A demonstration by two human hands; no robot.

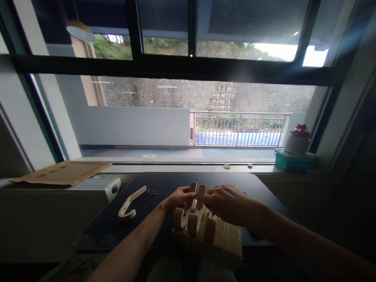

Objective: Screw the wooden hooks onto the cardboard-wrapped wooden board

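Note:
Several curved wooden hooks stand side by side over a light wooden board (228, 239) at the table's front edge. My left hand (179, 197) has its fingers and thumb closed around the straight upper part of the leftmost wooden hook (178, 218). Right beside it rises a middle wooden hook (201, 196). My right hand (225, 200) is curled, knuckles up, over the right side of the row; what its fingers hold is hidden. A loose wooden hook (125, 206) lies on the table to the left. Small dark screws (154, 193) lie in a little pile near its straight end.
The black table (164, 181) stands against a window sill (176, 168). A brown envelope (63, 172) rests over the radiator (94, 184) at left. A white bottle with a red lid (297, 141) tops a teal box (293, 159) at right. A tape roll (227, 166) lies on the sill.

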